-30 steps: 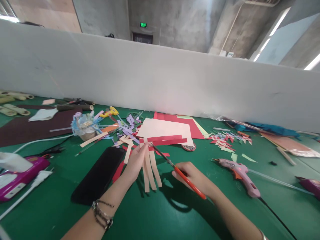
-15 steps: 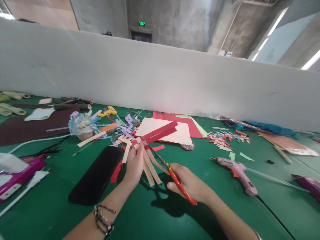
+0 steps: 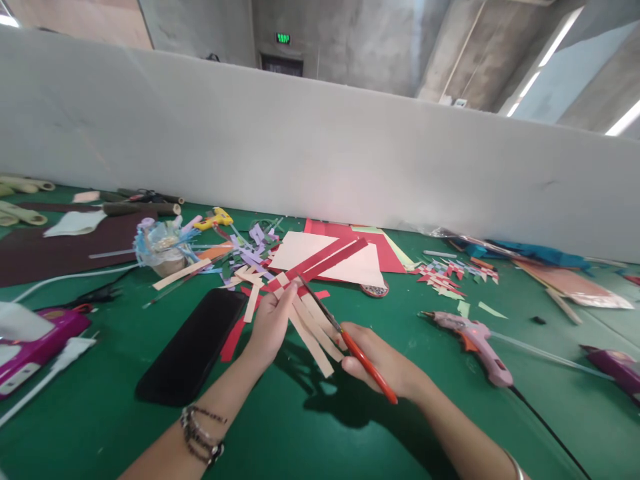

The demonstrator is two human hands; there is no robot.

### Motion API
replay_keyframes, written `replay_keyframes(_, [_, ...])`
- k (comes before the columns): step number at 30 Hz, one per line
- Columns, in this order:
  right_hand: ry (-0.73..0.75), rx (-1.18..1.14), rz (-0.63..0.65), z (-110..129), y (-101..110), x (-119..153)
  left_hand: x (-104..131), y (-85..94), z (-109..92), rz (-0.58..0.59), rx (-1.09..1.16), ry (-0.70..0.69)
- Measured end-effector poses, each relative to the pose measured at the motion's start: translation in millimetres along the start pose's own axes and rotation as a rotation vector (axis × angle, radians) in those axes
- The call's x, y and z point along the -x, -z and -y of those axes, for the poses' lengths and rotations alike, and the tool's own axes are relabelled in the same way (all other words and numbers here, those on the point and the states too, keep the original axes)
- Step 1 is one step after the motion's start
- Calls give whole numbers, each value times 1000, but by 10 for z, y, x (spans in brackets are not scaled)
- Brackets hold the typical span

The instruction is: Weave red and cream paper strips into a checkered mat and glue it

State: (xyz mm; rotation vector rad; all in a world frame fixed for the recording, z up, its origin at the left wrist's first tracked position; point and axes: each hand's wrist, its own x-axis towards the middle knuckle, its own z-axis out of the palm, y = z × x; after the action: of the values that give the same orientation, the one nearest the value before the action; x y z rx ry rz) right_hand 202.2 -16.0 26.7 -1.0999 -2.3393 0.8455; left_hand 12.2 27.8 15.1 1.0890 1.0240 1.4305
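Woven red and cream paper strips (image 3: 310,325) are pinched in my left hand (image 3: 271,327), with long red ends pointing up to the right and cream ends hanging down. My right hand (image 3: 375,357) is closed round red-handled scissors (image 3: 367,365). The scissor blades lie against the woven part, close to my left fingertips. Behind the strips, a cream sheet (image 3: 295,251) rests on red paper (image 3: 394,257). Loose cream and red strips lie to the left of my left hand.
A black phone (image 3: 193,347) lies left of my left hand. On the right is a pink glue gun (image 3: 473,337) with its cord. Small checkered pieces (image 3: 440,277), a yellow glue gun (image 3: 215,219) and a purple power strip (image 3: 45,340) are farther out.
The woven strips have turned slightly, their red ends shifting right and spreading apart. The cream ends have swung right. Both hands have moved a little to the right.
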Motion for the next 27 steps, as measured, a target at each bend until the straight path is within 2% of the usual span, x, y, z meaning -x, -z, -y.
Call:
replay_keyframes(5, [32,-6,-21,-60,-22,-2,11,-6,-55,-1,-66,5])
replay_keyframes(9, [-1,-1,-46,-80,-31,-11,12,3,-69,-10,-108,9])
replay_keyframes(18, [-1,-24,-63,-77,-56,-16,-18,27,8,-35,-46,22])
replay_keyframes(27, [17,-71,-55,-87,-62,-22,-10,7,-10,-50,-57,-3])
